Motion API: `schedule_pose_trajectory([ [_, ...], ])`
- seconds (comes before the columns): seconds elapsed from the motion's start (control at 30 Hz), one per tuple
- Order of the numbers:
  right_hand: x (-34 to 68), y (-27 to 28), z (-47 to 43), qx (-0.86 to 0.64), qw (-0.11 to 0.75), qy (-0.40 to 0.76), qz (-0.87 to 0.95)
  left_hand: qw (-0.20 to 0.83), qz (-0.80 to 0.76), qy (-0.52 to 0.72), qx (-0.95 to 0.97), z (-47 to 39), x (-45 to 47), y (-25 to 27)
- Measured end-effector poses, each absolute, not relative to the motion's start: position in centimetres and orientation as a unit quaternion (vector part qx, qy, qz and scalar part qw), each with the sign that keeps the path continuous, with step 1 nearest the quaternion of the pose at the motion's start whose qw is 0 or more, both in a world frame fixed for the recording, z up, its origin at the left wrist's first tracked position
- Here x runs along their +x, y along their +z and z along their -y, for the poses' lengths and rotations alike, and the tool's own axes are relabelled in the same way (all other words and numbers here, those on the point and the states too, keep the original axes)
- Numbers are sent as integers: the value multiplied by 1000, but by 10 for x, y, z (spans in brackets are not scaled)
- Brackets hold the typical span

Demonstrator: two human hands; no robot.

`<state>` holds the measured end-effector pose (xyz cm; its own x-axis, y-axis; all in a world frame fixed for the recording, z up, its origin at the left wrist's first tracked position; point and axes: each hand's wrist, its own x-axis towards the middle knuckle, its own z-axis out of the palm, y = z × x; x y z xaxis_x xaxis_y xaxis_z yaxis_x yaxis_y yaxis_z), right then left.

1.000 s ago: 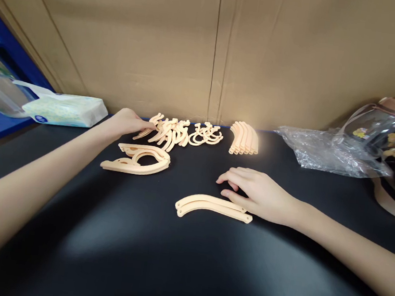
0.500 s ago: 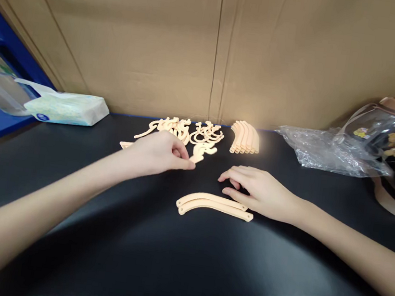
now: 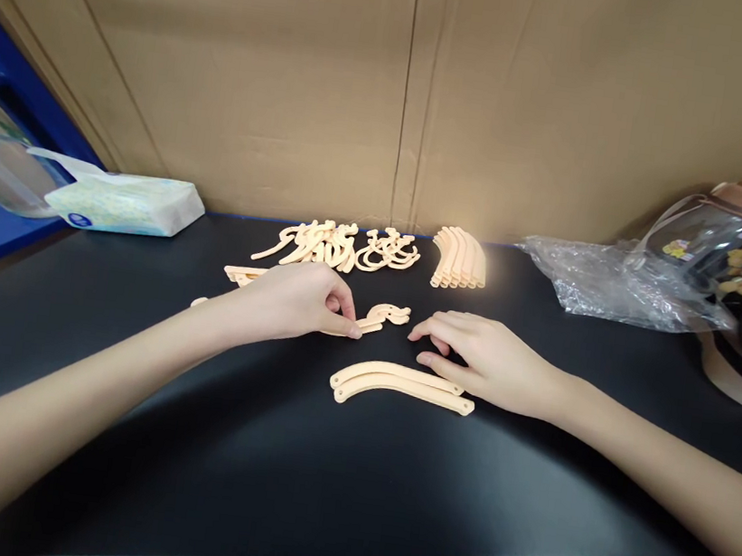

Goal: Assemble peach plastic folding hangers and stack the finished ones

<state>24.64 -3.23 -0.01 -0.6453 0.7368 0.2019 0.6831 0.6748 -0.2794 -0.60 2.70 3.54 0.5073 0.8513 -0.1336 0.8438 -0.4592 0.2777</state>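
Note:
My left hand (image 3: 319, 303) pinches the left end of a pale peach, wavy plastic piece (image 3: 390, 314) low over the black tabletop. That end is partly hidden by the fingers. My right hand (image 3: 461, 349) rests on the table to the right of it, fingers loosely bent and apart, with nothing in them. Just below the right hand lie two long curved peach strips (image 3: 404, 385), side by side, with holes at their ends. Behind my left forearm a few more peach pieces (image 3: 241, 273) show in part.
At the back lie a heap of hooked peach pieces (image 3: 321, 244), a smaller pile of curved ones (image 3: 388, 251) and a neat stack of curved strips (image 3: 460, 258). A tissue pack (image 3: 127, 202) stands left; clear plastic wrap (image 3: 623, 284) and a transparent bag (image 3: 710, 241) lie right, before a cardboard wall (image 3: 288, 76).
My left hand has moved down and slightly nearer, bringing the wavy piece from above the table down to its surface. The right hand has stayed in place.

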Motion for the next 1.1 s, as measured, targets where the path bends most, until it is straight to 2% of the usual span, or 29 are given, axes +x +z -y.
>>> schedule_pose_trajectory([
  [0.23, 247, -1, 32, -393, 150, 87, 903, 118, -496, 8, 860, -28, -6, 38],
  [0.77, 242, 7, 32, -432, 143, 117, 883, 120, -511, 24, 851, -14, -6, 52],
  [0.97, 234, 31, 3, -466, 173, -6, 868, 91, -448, 146, 877, -1, -15, 35],
  [1.1, 228, 39, -36, -459, 137, -86, 874, -2, -363, 219, 906, -1, -22, 23],
])
